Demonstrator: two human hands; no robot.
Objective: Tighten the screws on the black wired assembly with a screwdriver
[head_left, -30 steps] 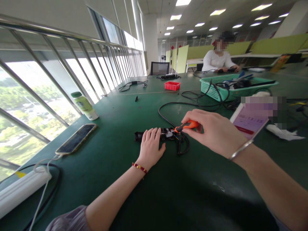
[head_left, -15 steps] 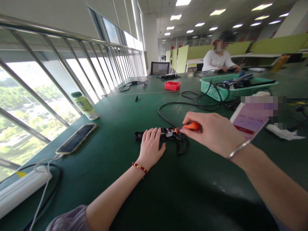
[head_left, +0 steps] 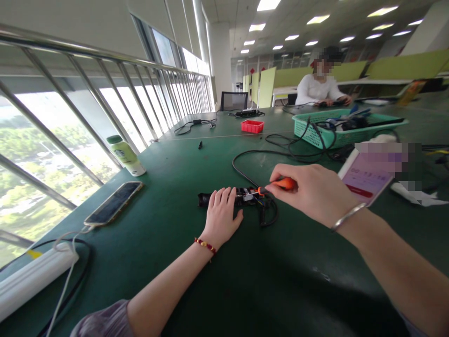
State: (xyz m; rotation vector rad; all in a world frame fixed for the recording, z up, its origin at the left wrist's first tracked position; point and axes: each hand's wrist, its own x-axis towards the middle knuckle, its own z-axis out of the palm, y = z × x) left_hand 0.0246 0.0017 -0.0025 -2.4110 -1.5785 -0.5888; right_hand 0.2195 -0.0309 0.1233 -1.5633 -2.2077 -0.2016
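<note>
Single view, head-worn, looking from above the near part of a green table [head_left: 168, 262]. Faces forward and down across it. Left hand [head_left: 221, 213] near the lens, below centre; right hand [head_left: 308, 189] near, right of centre. Wide take: railing [head_left: 87, 54] along left, ceiling lights [head_left: 318, 19] up top, seated person [head_left: 319, 90] far off.

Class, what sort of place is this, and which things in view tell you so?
Probably an open-plan office doubling as a workshop: yellow-green partitions stand in the background, a loaded basket sits on the table, and the right hand grips a screwdriver.
</note>
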